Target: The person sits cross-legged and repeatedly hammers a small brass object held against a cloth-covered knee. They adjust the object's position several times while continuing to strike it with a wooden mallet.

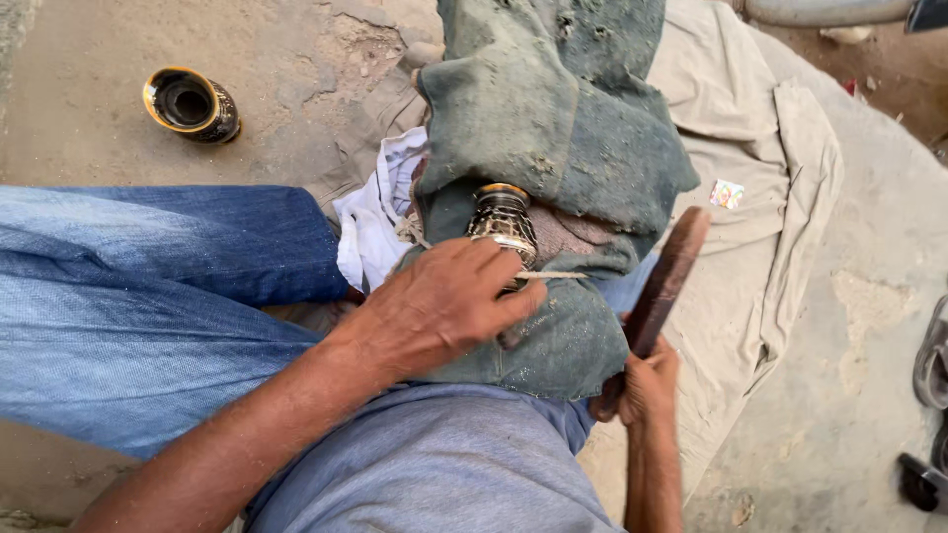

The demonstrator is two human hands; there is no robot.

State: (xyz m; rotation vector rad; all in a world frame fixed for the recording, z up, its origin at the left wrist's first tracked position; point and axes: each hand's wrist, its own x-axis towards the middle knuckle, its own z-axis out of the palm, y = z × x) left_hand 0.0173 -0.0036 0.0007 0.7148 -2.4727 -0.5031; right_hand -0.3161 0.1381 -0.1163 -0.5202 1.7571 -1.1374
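Kid: What is closest to us?

Grown-up: The person's legs in blue jeans (148,296). They sit on the floor (79,118). The right hand (647,385) is low by the lap. Its fingers are closed tight around the handle end of a flat brown wooden bat (664,281). I think it is held by the end so it can swing.

Kid: And the other hand?

Grown-up: The left hand (439,306) lies on a dusty green cloth (553,128) on the lap. Its fingers are bent, not in a fist, and they hold a thin pale stick (548,275) against a small vase (504,219). The vase is dark with shiny patterns and a gold rim. It lies on its side, tucked into the cloth (maybe the cloth keeps it from rolling and is soft under it).

Kid: Is something in the vase?

Grown-up: I cannot tell. Its mouth faces away.

Kid: What else?

Grown-up: A white rag (370,222) sits just beside the green cloth. A tan sheet (750,178) is spread under it all. Farther off, a second vase (193,103) lies alone on the floor. Its mouth faces us and looks dark and empty.
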